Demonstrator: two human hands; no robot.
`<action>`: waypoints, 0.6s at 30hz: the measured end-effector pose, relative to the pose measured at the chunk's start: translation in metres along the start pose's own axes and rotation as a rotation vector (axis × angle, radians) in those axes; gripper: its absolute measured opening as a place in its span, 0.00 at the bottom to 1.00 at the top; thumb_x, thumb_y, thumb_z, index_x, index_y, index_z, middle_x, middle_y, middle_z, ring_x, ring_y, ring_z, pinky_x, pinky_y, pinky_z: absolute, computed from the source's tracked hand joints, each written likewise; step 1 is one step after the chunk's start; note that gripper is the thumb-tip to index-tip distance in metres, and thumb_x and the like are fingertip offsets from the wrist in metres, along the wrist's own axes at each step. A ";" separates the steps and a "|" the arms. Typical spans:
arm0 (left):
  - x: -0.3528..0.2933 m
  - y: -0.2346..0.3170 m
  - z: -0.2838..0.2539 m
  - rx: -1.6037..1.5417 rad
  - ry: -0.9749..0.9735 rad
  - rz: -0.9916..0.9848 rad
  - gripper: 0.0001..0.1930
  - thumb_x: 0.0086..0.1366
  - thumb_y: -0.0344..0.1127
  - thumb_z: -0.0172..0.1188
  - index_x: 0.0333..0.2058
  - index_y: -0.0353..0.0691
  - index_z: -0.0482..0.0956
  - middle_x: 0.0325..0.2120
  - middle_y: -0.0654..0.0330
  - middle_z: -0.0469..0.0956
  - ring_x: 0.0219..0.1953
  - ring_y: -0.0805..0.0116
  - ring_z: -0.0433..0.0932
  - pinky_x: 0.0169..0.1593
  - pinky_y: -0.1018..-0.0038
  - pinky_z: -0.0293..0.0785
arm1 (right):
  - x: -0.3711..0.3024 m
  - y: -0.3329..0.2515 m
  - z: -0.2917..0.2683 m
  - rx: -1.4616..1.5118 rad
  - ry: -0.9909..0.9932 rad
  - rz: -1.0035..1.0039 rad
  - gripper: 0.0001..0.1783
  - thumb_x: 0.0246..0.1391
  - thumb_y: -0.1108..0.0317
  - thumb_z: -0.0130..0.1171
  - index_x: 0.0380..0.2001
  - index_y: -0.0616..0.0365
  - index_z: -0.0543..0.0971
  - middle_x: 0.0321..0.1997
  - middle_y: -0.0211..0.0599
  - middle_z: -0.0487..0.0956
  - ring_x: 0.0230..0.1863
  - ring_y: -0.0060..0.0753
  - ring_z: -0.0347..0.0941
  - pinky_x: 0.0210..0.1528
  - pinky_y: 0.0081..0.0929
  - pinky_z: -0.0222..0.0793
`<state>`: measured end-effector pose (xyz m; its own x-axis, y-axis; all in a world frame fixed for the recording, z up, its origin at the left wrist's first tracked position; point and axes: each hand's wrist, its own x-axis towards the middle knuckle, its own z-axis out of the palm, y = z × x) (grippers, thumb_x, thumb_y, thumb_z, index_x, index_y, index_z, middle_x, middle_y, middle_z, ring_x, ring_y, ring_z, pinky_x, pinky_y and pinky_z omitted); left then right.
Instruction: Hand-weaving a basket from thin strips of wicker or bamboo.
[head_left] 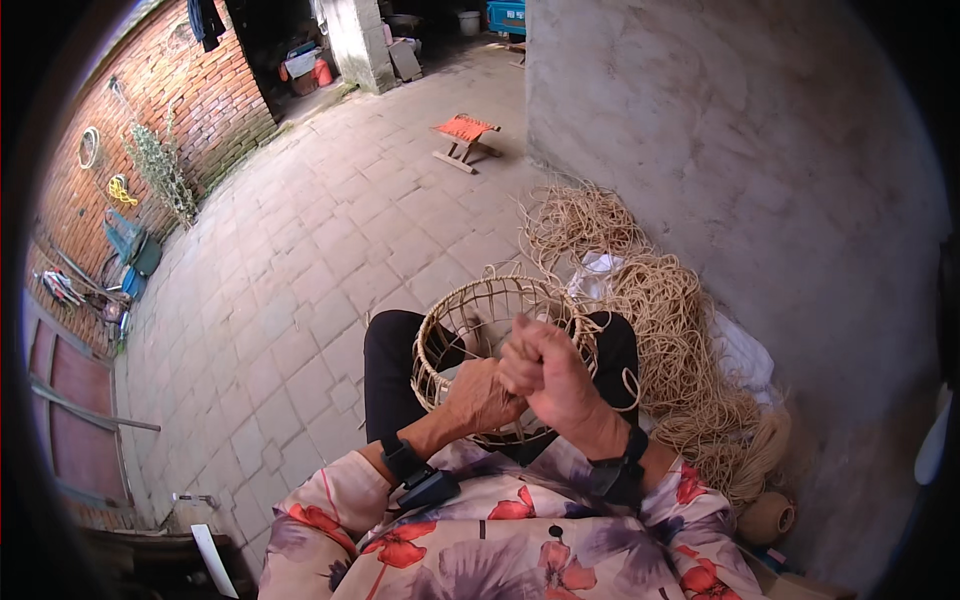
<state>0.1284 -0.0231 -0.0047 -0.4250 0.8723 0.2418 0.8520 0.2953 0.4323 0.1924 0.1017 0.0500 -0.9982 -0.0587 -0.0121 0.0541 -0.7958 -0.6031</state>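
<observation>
A round open-work basket (421,345) of tan cord over a thin frame rests on my lap between my knees. Above its near side my two hands come together. My left hand (480,398) is closed, back upward, against the near part of the basket. Touching it, my right hand (556,372) is curled closed with the thumb up. Whatever the fingers pinch is hidden by the hands. A loop of loose cord (632,388) stands out just right of my right wrist.
Heaps of tan cord (660,310) lie along the grey wall (740,130) at my right, over white sacking (740,355). A brown cord spool (766,518) is near my right elbow. Ahead stands a folding stool (465,130) with an orange seat. Tools lean on the brick wall (200,85).
</observation>
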 end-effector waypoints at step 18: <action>0.007 -0.026 -0.059 -0.535 0.581 -0.372 0.11 0.57 0.30 0.59 0.40 0.38 0.76 0.30 0.58 0.78 0.32 0.69 0.76 0.37 0.74 0.73 | -0.049 -0.084 -0.069 -1.725 0.307 -0.596 0.10 0.46 0.69 0.61 0.32 0.58 0.73 0.31 0.40 0.74 0.36 0.43 0.72 0.39 0.35 0.64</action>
<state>0.0849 -0.0478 0.0371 -0.8597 0.3758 0.3461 0.4315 0.1714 0.8857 0.2346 0.2129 0.0460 -0.8528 0.2197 0.4738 -0.1497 0.7663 -0.6248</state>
